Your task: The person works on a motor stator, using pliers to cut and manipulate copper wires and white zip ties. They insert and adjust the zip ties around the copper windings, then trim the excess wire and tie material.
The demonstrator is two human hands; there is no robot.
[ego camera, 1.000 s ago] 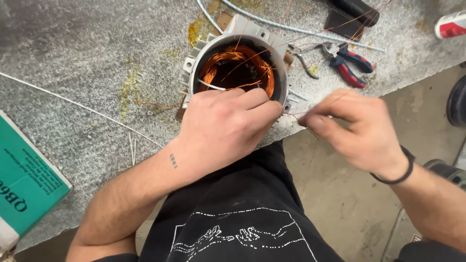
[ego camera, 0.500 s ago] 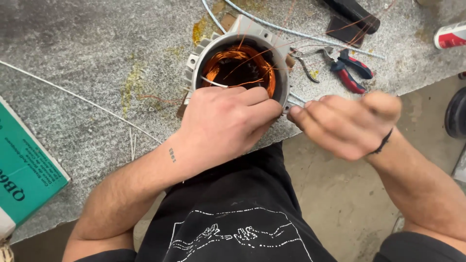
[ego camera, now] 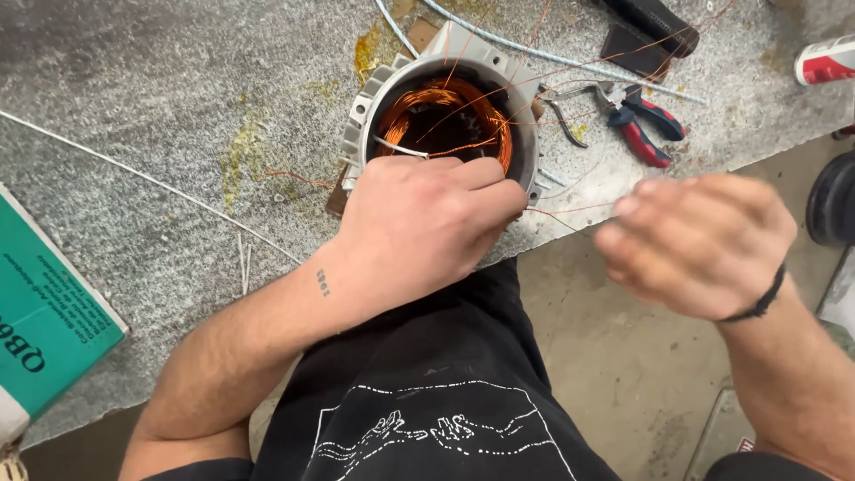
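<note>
grey speckled stone forms the surface, and its front edge runs just past the work. a motor stator housing stands on end near that edge, open side up, with copper windings lining its bore. a short white sleeve piece lies across the inside near the rim.

the left hand rests curled over the near rim of the housing, fingers bent onto the edge and steadying it; what the fingertips pinch cannot be seen. a thin copper wire runs from that rim out to the right hand, which is off the surface, blurred, loosely closed with the strand apparently between its fingertips.

judged from this, the step in hand is drawing a single strand out from the winding. the next move calls for steady tension along the strand while the housing is held still, so the fine wire neither kinks nor snaps.

beyond the housing lie red-handled pliers, a long grey cable, and a red and white can. a green box sits at the left edge.
</note>
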